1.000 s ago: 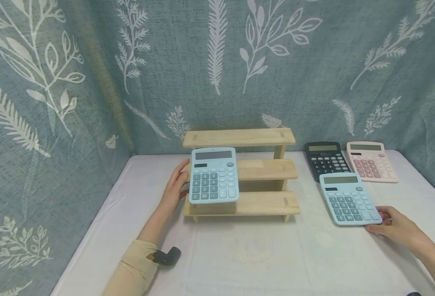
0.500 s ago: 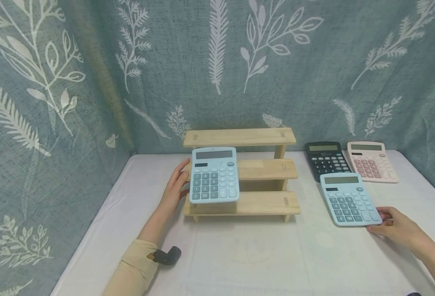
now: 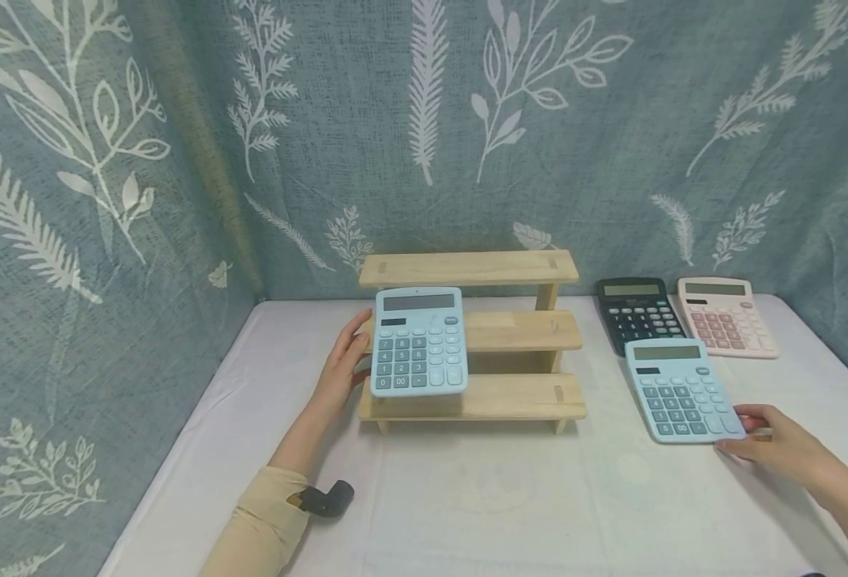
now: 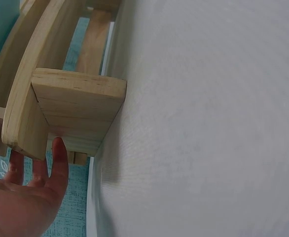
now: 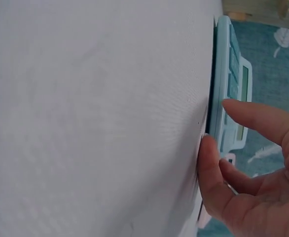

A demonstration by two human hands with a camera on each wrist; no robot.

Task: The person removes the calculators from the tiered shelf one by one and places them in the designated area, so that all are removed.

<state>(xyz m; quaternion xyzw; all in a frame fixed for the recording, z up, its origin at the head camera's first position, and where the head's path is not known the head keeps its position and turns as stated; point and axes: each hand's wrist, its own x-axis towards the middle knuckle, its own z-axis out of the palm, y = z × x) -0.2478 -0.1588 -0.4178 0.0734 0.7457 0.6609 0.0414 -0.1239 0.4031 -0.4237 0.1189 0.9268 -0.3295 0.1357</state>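
A light blue calculator (image 3: 420,344) leans on the left part of the three-tier wooden shelf (image 3: 521,393), its keys facing the camera. My left hand (image 3: 341,365) is at the shelf's left side, beside that calculator. The left wrist view shows its fingers (image 4: 60,168) fairly straight, touching the end of a wooden tier. Flat on the table at the right lies a second light blue calculator (image 3: 680,389). My right hand (image 3: 777,445) pinches its near right corner; in the right wrist view the thumb (image 5: 248,113) meets the calculator's edge (image 5: 223,74), with other fingers (image 5: 211,168) low by the cloth.
Behind the right-hand calculator lie a black calculator (image 3: 636,308) and a pink calculator (image 3: 730,316), side by side. The black one is partly overlapped. White cloth (image 3: 496,497) covers the table, and a patterned blue-green curtain (image 3: 366,144) hangs behind and at both sides.
The right-hand calculator's near edge has shifted very slightly toward me, along with my right hand. The left hand and the calculator on the shelf stay put.
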